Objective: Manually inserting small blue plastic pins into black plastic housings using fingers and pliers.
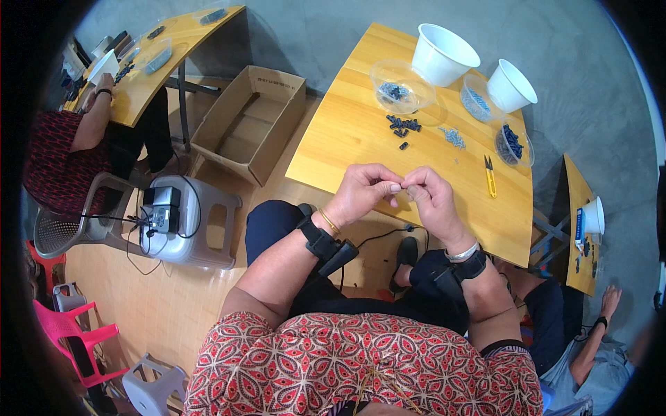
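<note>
Mid-frame, the left hand (365,191) and right hand (434,197) pinch together, on what I cannot tell, near dark parts (402,125) seemingly spread for easy reach on the worktop (333,139).

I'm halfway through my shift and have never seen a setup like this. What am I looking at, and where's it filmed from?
There's no machine: these are a person's bare left hand and right hand. The single picture comes from a wide camera on that person's head, looking down, so straight edges bend near the rim.

On the wooden table lie loose dark pieces, a heap of light pieces and yellow snips. Behind them stand clear bowls of small parts and two white tubs.

The fingertips meet at the table's near edge; whatever they may hold is too small to make out.
</note>
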